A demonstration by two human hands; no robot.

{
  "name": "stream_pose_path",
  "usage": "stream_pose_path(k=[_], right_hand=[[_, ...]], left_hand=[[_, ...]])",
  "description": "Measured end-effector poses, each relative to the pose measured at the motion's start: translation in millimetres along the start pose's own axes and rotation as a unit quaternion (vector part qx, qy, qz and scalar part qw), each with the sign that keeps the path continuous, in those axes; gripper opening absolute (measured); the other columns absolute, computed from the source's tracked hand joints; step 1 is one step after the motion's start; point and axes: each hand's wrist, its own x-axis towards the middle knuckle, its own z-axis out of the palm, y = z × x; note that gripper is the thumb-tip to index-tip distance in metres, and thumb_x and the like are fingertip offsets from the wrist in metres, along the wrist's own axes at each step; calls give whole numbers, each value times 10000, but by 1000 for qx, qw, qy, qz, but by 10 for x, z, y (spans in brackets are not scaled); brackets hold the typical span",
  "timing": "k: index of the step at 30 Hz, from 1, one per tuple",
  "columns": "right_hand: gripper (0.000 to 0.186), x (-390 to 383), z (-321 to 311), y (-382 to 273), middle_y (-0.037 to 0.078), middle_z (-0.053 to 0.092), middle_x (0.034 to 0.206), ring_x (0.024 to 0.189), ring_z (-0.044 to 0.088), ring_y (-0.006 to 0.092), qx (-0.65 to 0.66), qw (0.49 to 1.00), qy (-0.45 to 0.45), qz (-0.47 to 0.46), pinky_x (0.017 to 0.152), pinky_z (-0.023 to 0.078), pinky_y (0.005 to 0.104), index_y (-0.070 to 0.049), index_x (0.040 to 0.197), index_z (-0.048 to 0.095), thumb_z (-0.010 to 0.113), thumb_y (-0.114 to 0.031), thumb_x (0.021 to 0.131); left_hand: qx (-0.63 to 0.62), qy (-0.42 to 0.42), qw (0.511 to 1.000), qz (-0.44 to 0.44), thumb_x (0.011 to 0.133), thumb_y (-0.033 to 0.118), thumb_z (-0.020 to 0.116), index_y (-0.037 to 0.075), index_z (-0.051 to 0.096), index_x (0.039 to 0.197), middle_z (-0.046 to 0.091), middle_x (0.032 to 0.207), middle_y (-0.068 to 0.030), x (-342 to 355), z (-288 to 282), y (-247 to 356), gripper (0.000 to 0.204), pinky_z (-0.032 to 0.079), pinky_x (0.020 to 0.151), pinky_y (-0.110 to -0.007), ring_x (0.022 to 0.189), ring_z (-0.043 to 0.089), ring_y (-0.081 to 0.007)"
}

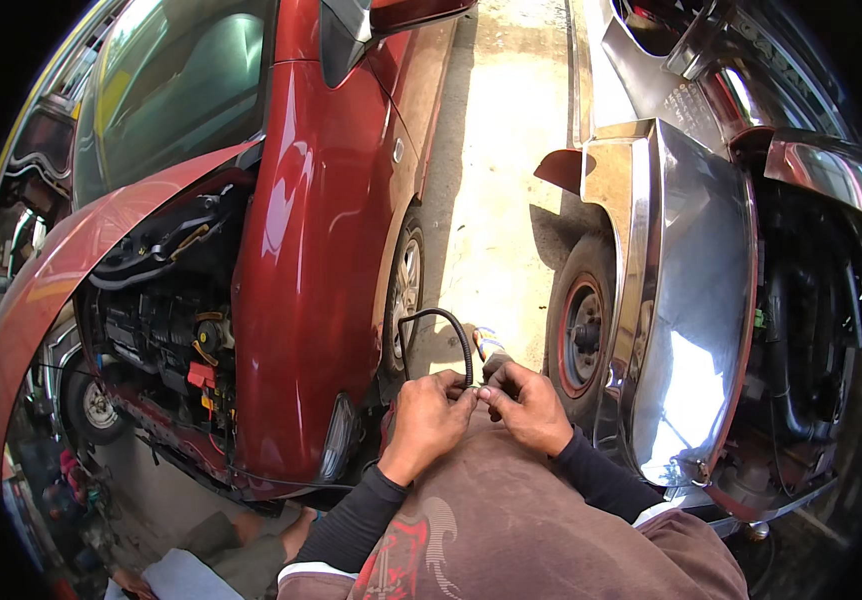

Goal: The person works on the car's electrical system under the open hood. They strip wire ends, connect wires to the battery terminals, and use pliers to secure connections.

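Both my hands meet low in the middle, in front of my brown shirt. My left hand [429, 422] is closed round the end of a black corrugated wire loom tube [465, 345], which arches up and bends back down to the left. Its thumb and fingers pinch close to my right hand [529, 408]. That hand is closed too, thumb against forefinger, on something small and pale between the fingertips that I cannot make out. The fingertips of the two hands nearly touch.
On the left stands a red car [311, 250] with its hood raised over the engine bay [166, 320]. A shiny silver vehicle fender [691, 300] and a wheel with a rusty rim [583, 335] are close on the right. Another person's legs [251, 555] show at lower left.
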Motion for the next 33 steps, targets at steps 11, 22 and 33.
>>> stream_pose_path(k=[11, 22, 33], right_hand=[[199, 190, 92, 51, 52, 707, 813, 696, 638, 125, 134, 991, -23, -3, 640, 522, 296, 25, 956, 670, 751, -152, 995], [205, 179, 106, -76, 88, 680, 777, 687, 649, 135, -2, 998, 17, -55, 620, 510, 312, 29, 946, 640, 715, -152, 1007], [190, 242, 86, -53, 88, 675, 769, 696, 626, 144, 83, 994, 26, -66, 642, 505, 325, 39, 934, 643, 715, -122, 1004]], left_hand=[[-12, -55, 998, 9, 889, 181, 819, -59, 759, 1036, 758, 836, -227, 73, -112, -5, 288, 574, 670, -392, 717, 762, -261], [54, 16, 998, 5, 858, 199, 851, -54, 768, 927, 757, 755, -187, 113, -23, 30, 275, 574, 641, -343, 682, 754, -216], [36, -2, 999, 41, 852, 149, 827, -62, 753, 931, 736, 766, -205, 65, -46, 99, 238, 547, 620, -345, 656, 729, -187]])
